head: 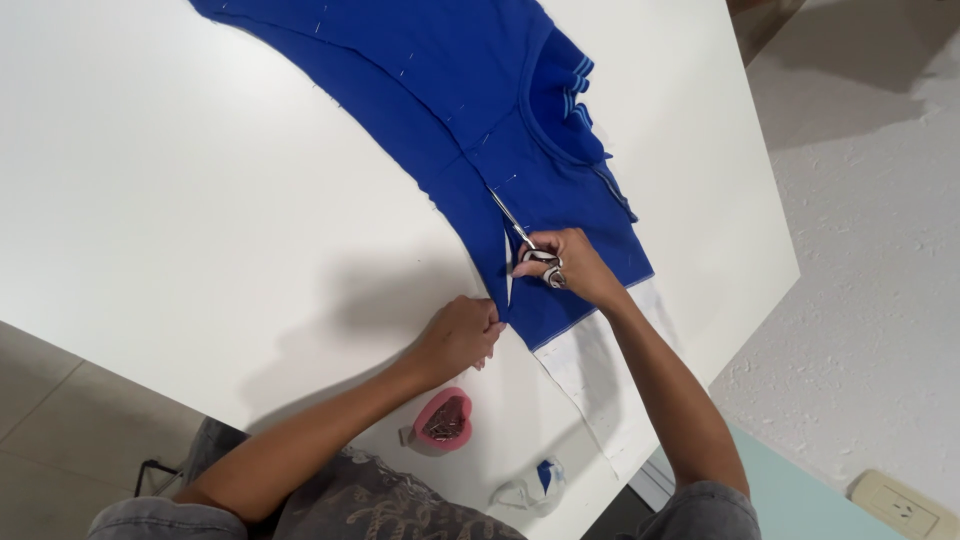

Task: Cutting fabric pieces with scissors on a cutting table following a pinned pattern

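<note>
Nearest the camera, just behind the left wrist: pink heart-shaped pin holder (444, 419) and crumpled fabric scrap (528, 490) on the white table (150, 200). Left hand (460, 335), closed, pinches the blue garment (480, 110) edge, apparently tensioning it. Right hand (570, 265) is clamped on scissors (522, 238); long axis diagonal, tips pointing away along the cut.

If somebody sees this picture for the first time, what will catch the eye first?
The bright blue pinned fabric spread across the white table stands out first. At its lower edge the right hand cuts it with metal scissors, while the left hand holds the fabric edge. Near the table's front edge sits a pink heart-shaped pin holder.
</note>
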